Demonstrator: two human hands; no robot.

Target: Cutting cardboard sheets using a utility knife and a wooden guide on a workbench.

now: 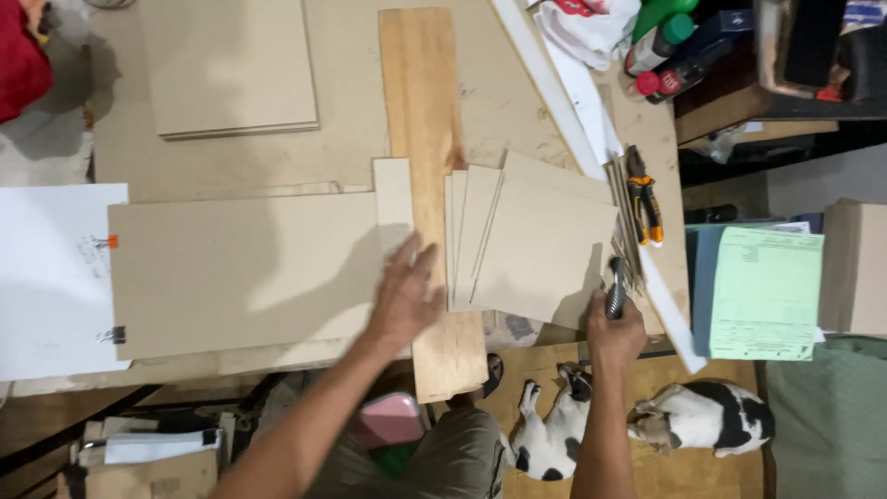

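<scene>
My left hand [407, 294] lies flat with fingers spread on the right end of a large beige board [240, 273] on the workbench, next to a long wooden plank [427, 139]. My right hand [613, 331] grips a metal tool [616, 288] with a ribbed silver handle, at the lower right corner of a fanned stack of beige boards [536, 245]. The tool's tip rests against that stack's edge.
Orange-handled pliers [645, 196] lie right of the stack by white strips [564, 88]. Another board pile [236, 69] sits at the back left, white paper [51, 277] with clips at left, bottles [667, 51] at back right, green paper [765, 291] at right. Two dogs [647, 425] lie on the floor.
</scene>
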